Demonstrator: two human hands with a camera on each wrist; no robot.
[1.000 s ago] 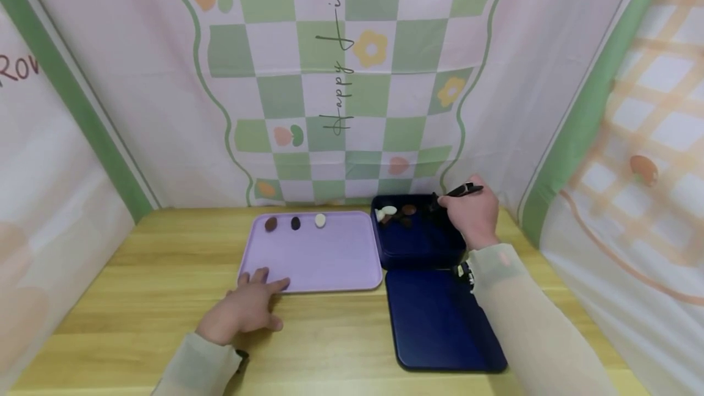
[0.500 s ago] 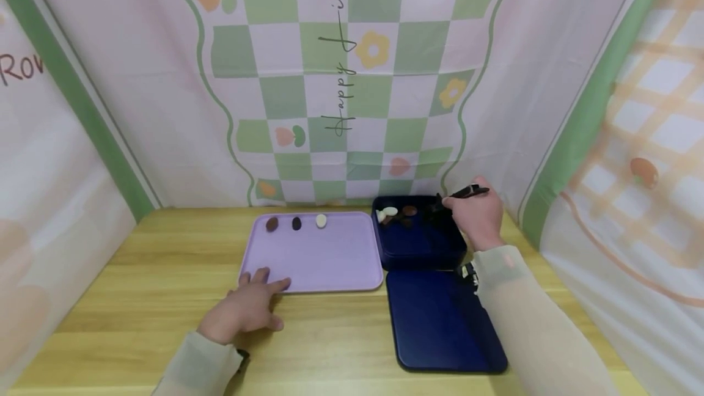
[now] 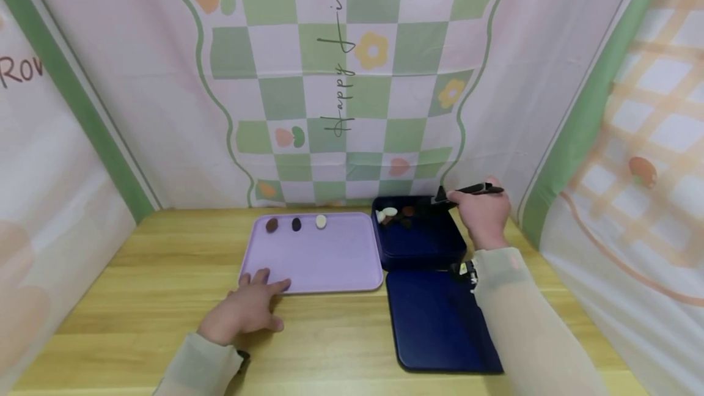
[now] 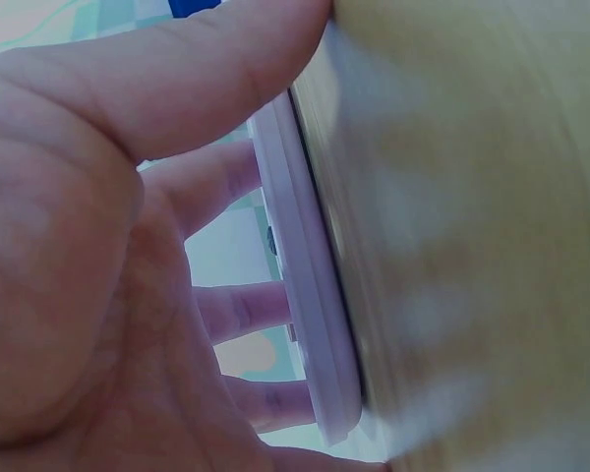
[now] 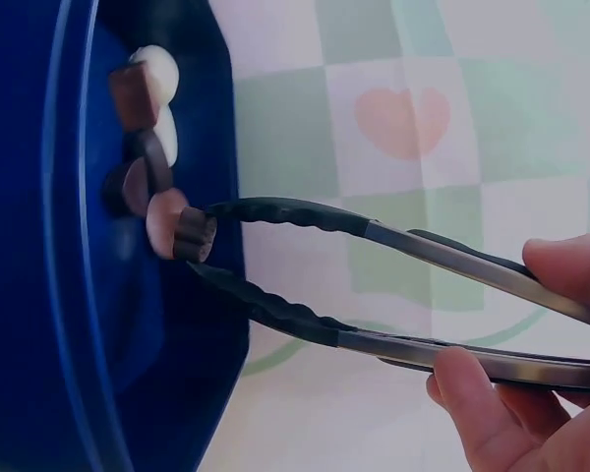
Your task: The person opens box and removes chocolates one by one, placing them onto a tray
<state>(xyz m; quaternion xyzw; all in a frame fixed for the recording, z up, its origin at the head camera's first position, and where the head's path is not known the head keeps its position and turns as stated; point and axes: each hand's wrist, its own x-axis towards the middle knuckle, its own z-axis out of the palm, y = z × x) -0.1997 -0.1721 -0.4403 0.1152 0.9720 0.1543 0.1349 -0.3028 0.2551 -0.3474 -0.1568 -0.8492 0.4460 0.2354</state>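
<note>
My right hand (image 3: 484, 219) holds black and silver tongs (image 5: 423, 251) over the dark blue box (image 3: 420, 255). In the right wrist view, the tongs' dark tips sit on either side of a small ridged dark brown chocolate (image 5: 195, 234). Whether they squeeze it, I cannot tell. Behind it in the box are a rounded brown chocolate (image 5: 164, 221), a square brown one (image 5: 133, 95) and white ones (image 5: 157, 71). My left hand (image 3: 242, 310) rests with spread fingers on the near edge of the lilac tray (image 3: 330, 267), thumb beside it.
Along the tray's far side lie a brown oval chocolate (image 3: 272, 225), a black one (image 3: 296, 224) and a white one (image 3: 321, 221). A dark blue lid (image 3: 434, 329) lies in front of the box on the wooden table (image 3: 324, 335). A patterned cloth (image 3: 352, 96) hangs behind.
My right hand and the tongs have shifted slightly right, and the tongs lie flatter. My left hand keeps its place on the tray edge.
</note>
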